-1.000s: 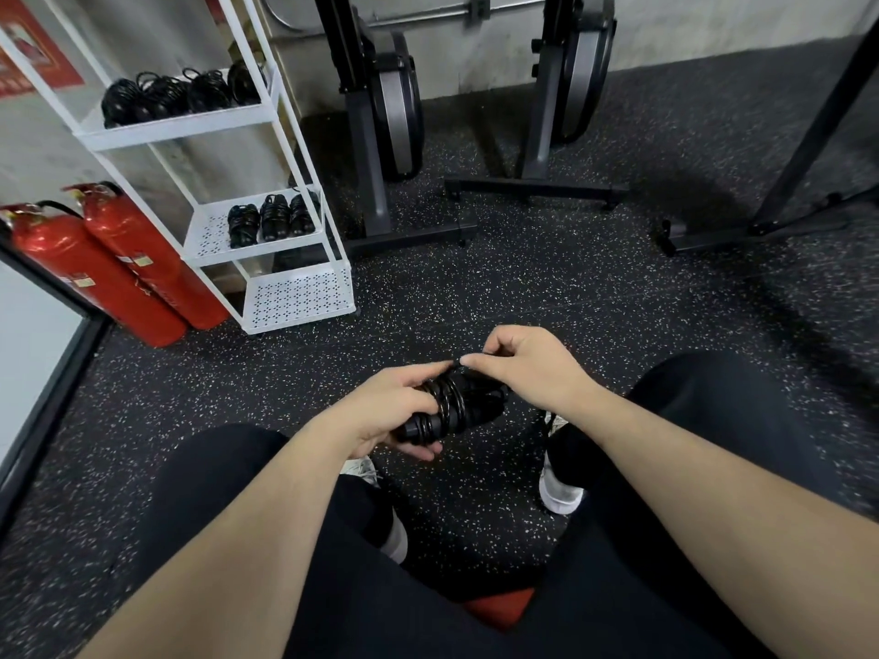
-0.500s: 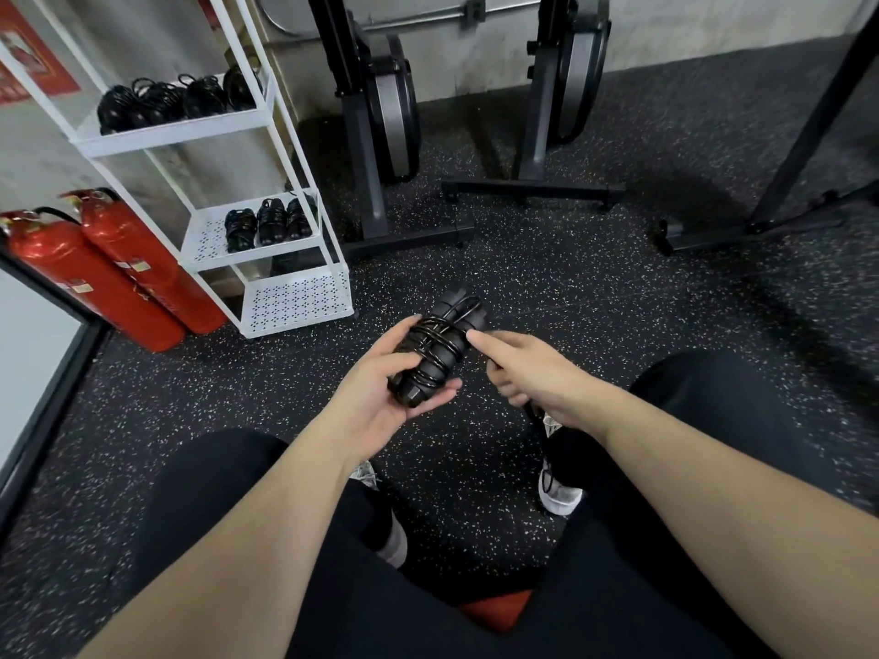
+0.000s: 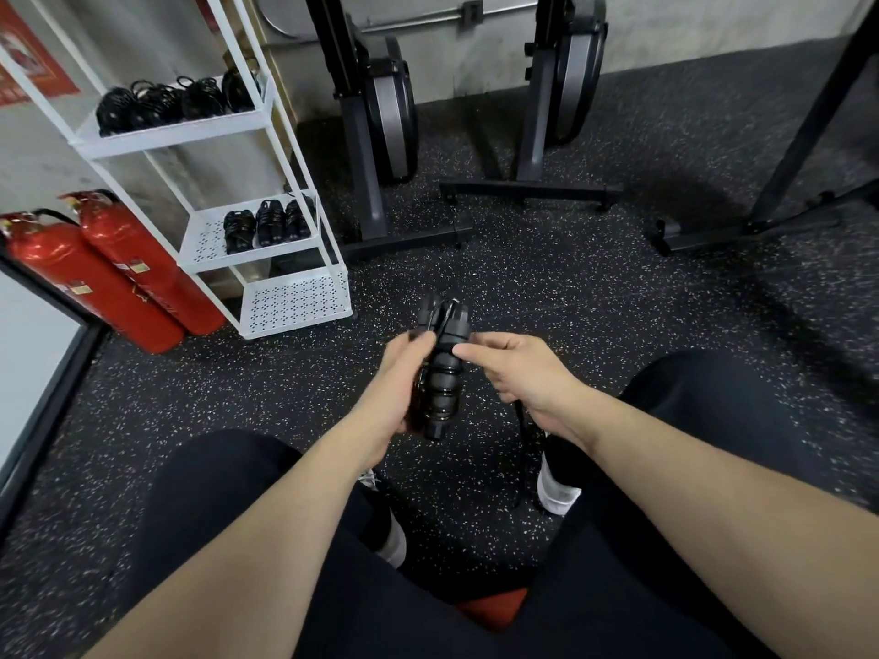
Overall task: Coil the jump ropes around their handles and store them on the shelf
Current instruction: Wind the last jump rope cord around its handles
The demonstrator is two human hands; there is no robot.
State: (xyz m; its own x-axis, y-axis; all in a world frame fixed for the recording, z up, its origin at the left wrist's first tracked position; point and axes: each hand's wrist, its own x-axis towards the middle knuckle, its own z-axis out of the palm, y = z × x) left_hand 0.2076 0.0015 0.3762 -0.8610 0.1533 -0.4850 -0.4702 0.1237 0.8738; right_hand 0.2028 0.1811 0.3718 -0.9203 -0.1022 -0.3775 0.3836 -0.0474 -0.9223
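A black jump rope [image 3: 441, 373] with its cord wound around the paired handles stands nearly upright between my hands, above my knees. My left hand [image 3: 397, 382] grips the bundle from the left side. My right hand [image 3: 516, 373] pinches the cord at the bundle's right side, and a loose length of cord [image 3: 525, 449] hangs down from that hand toward my feet. The white shelf [image 3: 257, 259] stands at the left, with three coiled ropes [image 3: 266, 223] on its middle tier and several more [image 3: 176, 99] on the tier above.
Two red fire extinguishers [image 3: 109, 273] lean beside the shelf. Black exercise machine stands [image 3: 376, 149] and a bar base [image 3: 532, 187] rest on the speckled rubber floor behind. Another frame leg [image 3: 804, 135] crosses at the right. A mirror edge [image 3: 43, 373] is at far left.
The bundle has turned from lying across my hands to standing nearly upright. My right hand shifted from its top to its right side, still on the cord.
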